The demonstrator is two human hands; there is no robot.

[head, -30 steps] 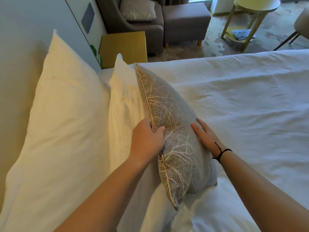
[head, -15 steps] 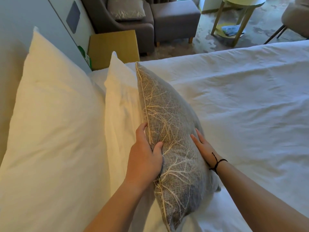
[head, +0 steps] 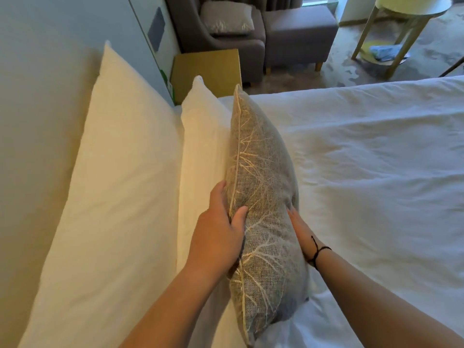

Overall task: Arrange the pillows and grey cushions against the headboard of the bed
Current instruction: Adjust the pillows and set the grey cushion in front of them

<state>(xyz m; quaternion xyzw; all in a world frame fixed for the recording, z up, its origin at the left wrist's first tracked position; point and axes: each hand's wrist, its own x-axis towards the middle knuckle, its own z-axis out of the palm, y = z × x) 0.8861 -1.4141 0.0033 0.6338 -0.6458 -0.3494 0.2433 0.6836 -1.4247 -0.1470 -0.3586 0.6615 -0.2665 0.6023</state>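
Cushion: we see the grey woven cushion with pale branch pattern standing on its edge, leaning on the smaller white pillow.
Left hand: pinches the piped top seam, thumb in front.
Right hand: flat on the front face, fingers straight.
Big white pillow: against the headboard.
Free room: the white bed sheet stretches wide to the right edge.

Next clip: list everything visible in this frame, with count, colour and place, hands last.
pillows: 2, white, upright along headboard, left
grey cushion: 1, grey with pale branch pattern, on edge against the front pillow
duvet: 1, white, covering bed, right
second cushion: 1, grey, on armchair
armchair: 1, brown-grey, top centre
footstool: 1, brown-grey, beside armchair
nightstand: 1, wood, by bed
round table: 1, pale, top right
left hand: grips cushion's seam edge
right hand: flat on cushion's face
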